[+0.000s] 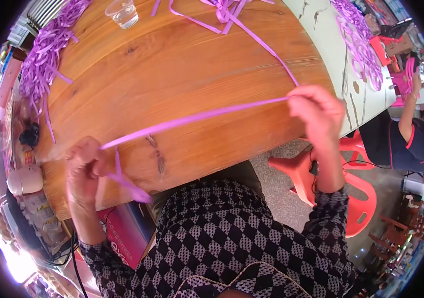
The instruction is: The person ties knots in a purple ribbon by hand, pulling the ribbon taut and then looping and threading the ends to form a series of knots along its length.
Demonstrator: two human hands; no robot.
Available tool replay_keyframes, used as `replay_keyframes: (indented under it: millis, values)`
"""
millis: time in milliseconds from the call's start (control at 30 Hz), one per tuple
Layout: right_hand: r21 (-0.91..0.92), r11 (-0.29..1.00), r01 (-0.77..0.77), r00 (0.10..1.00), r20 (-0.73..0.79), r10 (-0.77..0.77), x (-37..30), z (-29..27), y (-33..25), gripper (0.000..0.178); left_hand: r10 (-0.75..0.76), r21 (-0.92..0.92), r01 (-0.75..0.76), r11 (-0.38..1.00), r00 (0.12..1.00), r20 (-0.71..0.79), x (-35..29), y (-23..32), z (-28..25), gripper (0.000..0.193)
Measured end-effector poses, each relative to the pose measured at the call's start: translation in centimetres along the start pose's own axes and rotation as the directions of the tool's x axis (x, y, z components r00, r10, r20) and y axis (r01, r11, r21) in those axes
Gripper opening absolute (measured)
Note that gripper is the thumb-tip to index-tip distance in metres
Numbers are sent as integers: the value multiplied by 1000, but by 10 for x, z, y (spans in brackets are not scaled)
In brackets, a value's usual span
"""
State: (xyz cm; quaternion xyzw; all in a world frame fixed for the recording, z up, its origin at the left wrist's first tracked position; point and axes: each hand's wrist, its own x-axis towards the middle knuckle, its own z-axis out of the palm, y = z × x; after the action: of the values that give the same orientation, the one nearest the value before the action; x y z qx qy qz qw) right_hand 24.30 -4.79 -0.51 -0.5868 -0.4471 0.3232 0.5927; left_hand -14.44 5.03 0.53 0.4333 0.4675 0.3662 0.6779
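Observation:
A purple ribbon [197,117] is stretched across the wooden table, slanting up from left to right between my hands. My left hand [85,166] is closed on one part of it near the table's left front edge, and a loose end dangles beside the wrist. At the right front edge, my right hand [318,111] pinches the other part, somewhat blurred. From there the ribbon runs on toward a loose purple heap [227,10] at the far side of the table.
A clear plastic cup [124,15] with liquid stands at the far left. Purple ribbon piles lie left [45,54] and on the white marbled surface [338,64] at right. A red plastic stool [296,174] is beside me. Another person [410,136] works at far right with pink strips.

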Motion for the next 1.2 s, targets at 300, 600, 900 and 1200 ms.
replay_keyframes:
  millis: [300, 600, 900, 1200]
  values:
    - [-159, 987, -10, 946, -320, -42, 28, -137, 45, 13, 53, -302, -51, 952, 999, 1, -16, 10, -121, 18]
    - [398, 917, 26, 887, -431, 162, 42, -97, 42, 24, 38, -800, -51, 598, 999, -35, 7, 9, -132, 25]
    - [384, 914, -130, 983, -71, 170, 25, -14, 14, 31, 308, -242, -361, 901, 923, -229, 9, -3, -20, 17]
    - [54, 945, 322, 825, 473, -308, -2, 90, -14, 19, -17, -176, 60, 983, 971, 239, -2, -20, 100, 21]
